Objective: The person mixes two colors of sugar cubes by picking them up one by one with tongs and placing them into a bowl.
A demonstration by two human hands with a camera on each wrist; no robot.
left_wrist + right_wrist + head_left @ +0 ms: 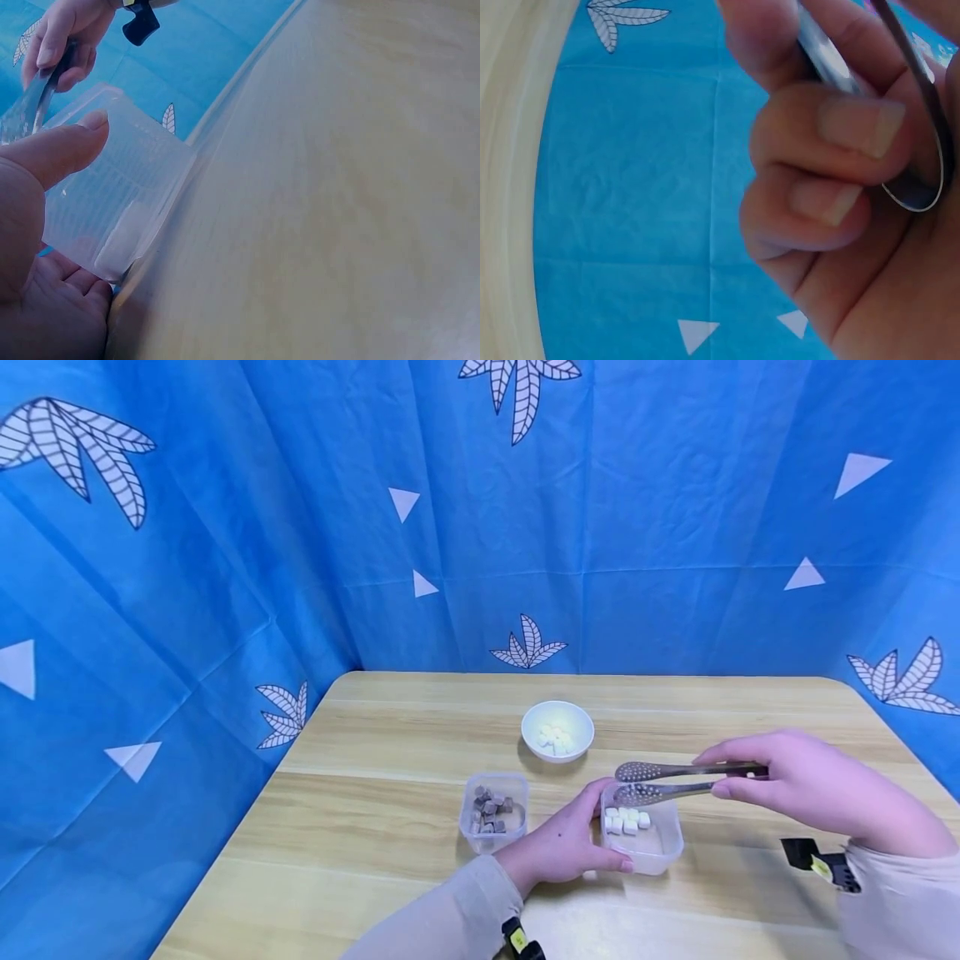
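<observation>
Two hands at work on the counter (pixel 375 810) — left hand (pixel 566 847) curled round the clear tub (pixel 660 852) of white cubes (pixel 627 820), right hand (pixel 810 785) pinching metal tongs (pixel 667 781), tips slightly apart just above the cubes. Beside the tub: a container of brown cubes (pixel 491 810); behind — a white bowl (pixel 557 731).

Tongs (pixel 911 112) cropped at right-wrist frame top, container (pixel 112 187) blurred (contents indistinct), bowl (pixel 557 731) pieces too small to identify
</observation>
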